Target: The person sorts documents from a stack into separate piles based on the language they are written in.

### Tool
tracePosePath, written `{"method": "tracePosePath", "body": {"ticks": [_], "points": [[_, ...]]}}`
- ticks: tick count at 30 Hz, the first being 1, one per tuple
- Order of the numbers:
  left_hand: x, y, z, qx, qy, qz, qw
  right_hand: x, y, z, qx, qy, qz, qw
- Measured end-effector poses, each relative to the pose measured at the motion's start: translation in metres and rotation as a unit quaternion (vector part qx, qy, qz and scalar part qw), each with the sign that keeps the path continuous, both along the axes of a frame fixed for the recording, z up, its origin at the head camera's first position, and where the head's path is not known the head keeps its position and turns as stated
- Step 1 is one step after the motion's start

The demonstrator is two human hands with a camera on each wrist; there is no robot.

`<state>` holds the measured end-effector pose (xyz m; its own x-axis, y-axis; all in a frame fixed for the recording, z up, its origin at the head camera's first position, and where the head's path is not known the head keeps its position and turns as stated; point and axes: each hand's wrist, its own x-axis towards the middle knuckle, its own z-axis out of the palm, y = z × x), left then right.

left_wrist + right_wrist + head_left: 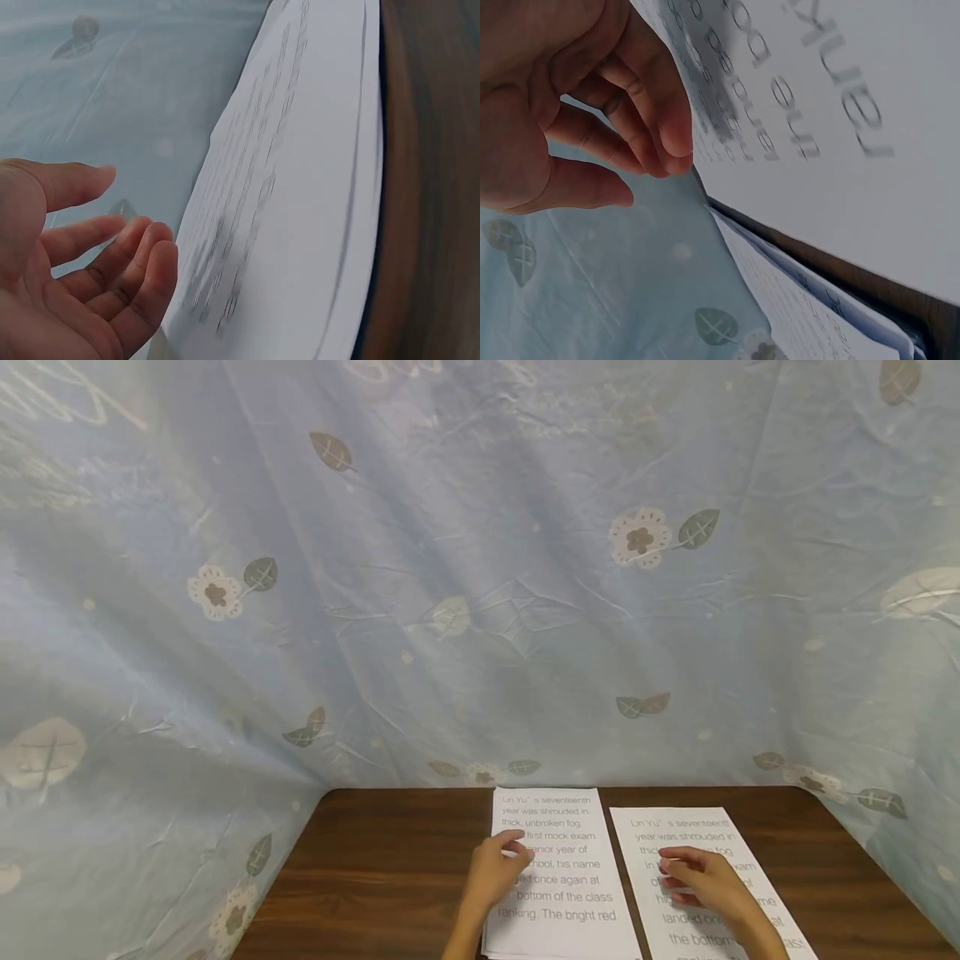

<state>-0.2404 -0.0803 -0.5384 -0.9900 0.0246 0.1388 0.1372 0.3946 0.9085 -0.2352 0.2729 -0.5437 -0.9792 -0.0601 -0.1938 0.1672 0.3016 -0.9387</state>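
Two lots of printed paper lie side by side on a dark wooden table: a left stack (562, 935) and a right sheet or stack (652, 893). Over the left stack is my left hand (491, 877), its fingers loosely bent with nothing in them. My right hand (708, 885) hovers over the right paper, fingers relaxed and holding nothing. In the left wrist view the left hand (90, 262) is beside the stack (315, 187). The right wrist view has the right hand (592, 112) near the printed page (840, 202), thumb apart from the fingers.
A pale blue cloth (487, 652) with leaves and flowers hangs behind the table and at both sides. Brown tabletop (375, 877) shows left of the papers, in a narrow gap between them, and at the right.
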Motion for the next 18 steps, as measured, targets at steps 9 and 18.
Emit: {"method": "tracePosePath", "body": {"ticks": [9,18], "points": [[-0.005,-0.037,-0.005,-0.025,0.023,0.011,0.9994,-0.006,-0.022,-0.007,0.015,0.018,-0.008,0.9997],[-0.01,-0.062,-0.011,-0.023,0.008,0.013,0.9996,-0.012,-0.042,-0.008,0.022,0.022,-0.038,0.9988]]}}
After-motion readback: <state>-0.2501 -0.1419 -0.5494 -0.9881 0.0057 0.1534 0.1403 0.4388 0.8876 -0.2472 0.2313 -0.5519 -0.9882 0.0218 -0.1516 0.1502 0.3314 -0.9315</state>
